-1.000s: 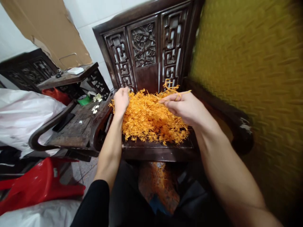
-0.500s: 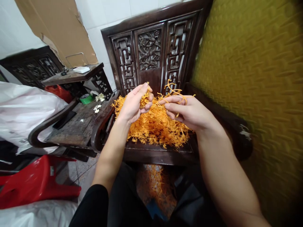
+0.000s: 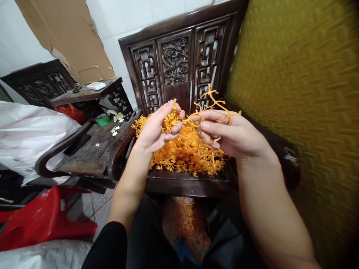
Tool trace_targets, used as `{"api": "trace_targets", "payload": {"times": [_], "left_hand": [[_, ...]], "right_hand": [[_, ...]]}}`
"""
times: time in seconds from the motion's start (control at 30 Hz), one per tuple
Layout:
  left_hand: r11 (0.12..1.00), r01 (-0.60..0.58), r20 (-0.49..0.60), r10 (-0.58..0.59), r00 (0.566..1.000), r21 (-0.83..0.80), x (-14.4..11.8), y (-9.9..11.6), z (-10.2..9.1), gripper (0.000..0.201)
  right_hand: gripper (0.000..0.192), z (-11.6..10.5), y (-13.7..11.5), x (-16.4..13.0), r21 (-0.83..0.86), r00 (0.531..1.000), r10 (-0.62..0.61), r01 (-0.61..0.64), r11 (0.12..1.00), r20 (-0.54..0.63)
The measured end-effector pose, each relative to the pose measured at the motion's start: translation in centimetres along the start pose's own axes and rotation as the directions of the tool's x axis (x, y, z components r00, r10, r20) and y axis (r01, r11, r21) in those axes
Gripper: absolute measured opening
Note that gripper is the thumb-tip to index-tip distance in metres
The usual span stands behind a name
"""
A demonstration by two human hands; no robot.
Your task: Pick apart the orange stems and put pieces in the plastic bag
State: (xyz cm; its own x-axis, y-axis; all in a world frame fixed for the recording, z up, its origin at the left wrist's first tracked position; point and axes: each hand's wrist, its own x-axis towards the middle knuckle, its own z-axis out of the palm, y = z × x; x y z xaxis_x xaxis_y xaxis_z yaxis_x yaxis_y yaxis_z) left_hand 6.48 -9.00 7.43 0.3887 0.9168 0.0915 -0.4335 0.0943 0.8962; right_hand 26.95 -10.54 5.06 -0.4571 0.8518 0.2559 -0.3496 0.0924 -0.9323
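Observation:
A big heap of small orange branching plastic-looking pieces (image 3: 185, 153) covers the seat of the dark wooden chair (image 3: 185, 185). Above its left side, my left hand (image 3: 159, 129) is closed around a bunch of small orange pieces (image 3: 170, 120). My right hand (image 3: 224, 130) pinches an orange branched stem (image 3: 214, 100) between thumb and fingers; its thin arms stick up over the knuckles and hang below the fingers. The two hands are a short gap apart, level with each other, and a stem end reaches toward the left fingers.
Left of me stands another wooden chair (image 3: 84, 158) with green tape (image 3: 103, 119) and small whitish pieces (image 3: 118, 117) on it. A red plastic stool (image 3: 42, 218) and a large white bag (image 3: 33, 130) are farther left. A yellow-green textured panel (image 3: 291, 74) rises close on the right.
My right hand has shifted slightly right, and the branched stem in it now stands higher and spreads wider. My left hand stays nearly in place with its bunch.

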Motion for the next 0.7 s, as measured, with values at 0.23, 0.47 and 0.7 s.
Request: {"api": "trace_targets", "payload": {"times": [0.23,0.47,0.7], "left_hand": [[0.997,0.01,-0.043,-0.007,0.999,0.08,-0.5,0.0,0.6,0.036],[0.98,-0.024,-0.04,0.033,0.999,0.199,-1.6,0.3,1.1,0.035],[0.906,-0.253,-0.118,0.308,0.944,0.34,-8.0,1.1,2.8,0.029]], "right_hand": [[0.028,0.4,-0.6,-0.3,-0.005,0.998,-0.005,0.005,1.0,0.067],[0.029,0.4,-0.5,-0.6,-0.089,0.998,-0.05,0.046,0.995,-0.044],[0.01,1.2,-1.4,-2.3,-0.387,0.995,-0.091,0.1,0.917,0.042]]}}
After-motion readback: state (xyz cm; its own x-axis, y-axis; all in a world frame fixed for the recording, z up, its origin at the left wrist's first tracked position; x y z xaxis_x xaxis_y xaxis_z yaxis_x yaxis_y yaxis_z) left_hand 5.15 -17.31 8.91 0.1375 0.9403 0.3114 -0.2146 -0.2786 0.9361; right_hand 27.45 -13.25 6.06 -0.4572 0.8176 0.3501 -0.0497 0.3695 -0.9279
